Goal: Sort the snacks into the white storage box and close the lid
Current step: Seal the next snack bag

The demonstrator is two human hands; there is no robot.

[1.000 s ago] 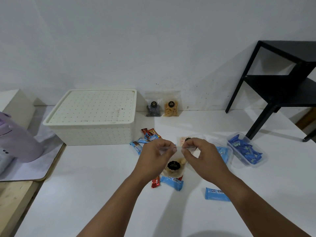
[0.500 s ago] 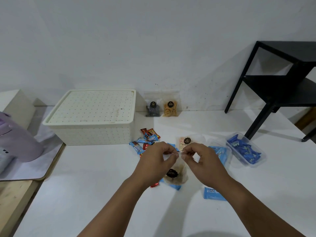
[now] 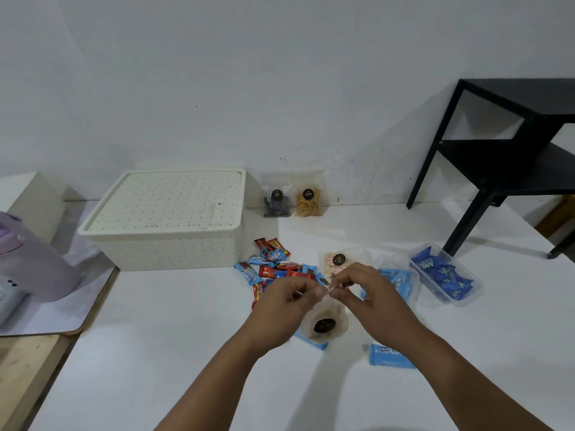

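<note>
You're holding a clear snack pouch just above the desk, both hands working its top edge: your left hand and right hand are each pinching the seal strip between thumb and fingertips, so both grips are closed on that pouch. Compared with a second ago, your pinch points are sitting much closer together, nearly touching at the middle of the strip, and the pouch is hanging lower under your knuckles, its black round label facing up. That's reading as you pressing the zip shut, or finishing that, before packing; I can't tell whether the seal is fully closed. Beneath the pouch a light blue packet is peeking out, and another blue packet is lying beside your right wrist. Just past your hands the pile of small wrapped candies is lying loose, with a pink-filled pouch, a clear bag of blue packets and a clear tub of blue packets to the right. Further back the white storage box is sitting with its lid on, nothing packed yet by the look of it, so the lid needs to come off first. Two more pouches, dark and yellow, are leaning on the wall.
</note>
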